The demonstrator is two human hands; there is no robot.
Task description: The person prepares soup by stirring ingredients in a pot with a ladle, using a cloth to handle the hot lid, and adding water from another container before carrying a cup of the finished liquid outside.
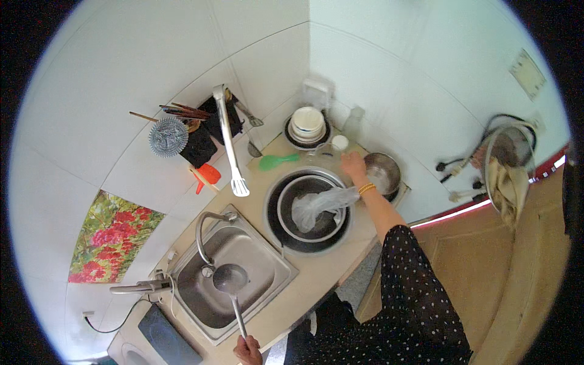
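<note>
My left hand (pixel 248 350) grips the handle of a metal ladle (pixel 230 279). The ladle's round bowl hangs over the stainless steel sink (pixel 267 269), below the curved faucet (pixel 200 228). My right hand (pixel 354 165) reaches to the back right of the counter, between a clear, rounded item (pixel 325 154) and a metal bowl (pixel 381 173). Its fingertips are too indistinct to show whether it holds anything. Under that wrist a clear plastic bag (pixel 315 205) lies in a metal basin (pixel 282 219), nested within a larger basin (pixel 270 232).
Stacked white bowls (pixel 308 121) stand in the corner beside a glass bottle (pixel 354 122). A green scoop-like utensil (pixel 277 161) lies behind the basins. Tongs (pixel 226 137) and utensil holders (pixel 199 145) hang on the left wall. A dark flat panel (pixel 166 335) lies left of the sink.
</note>
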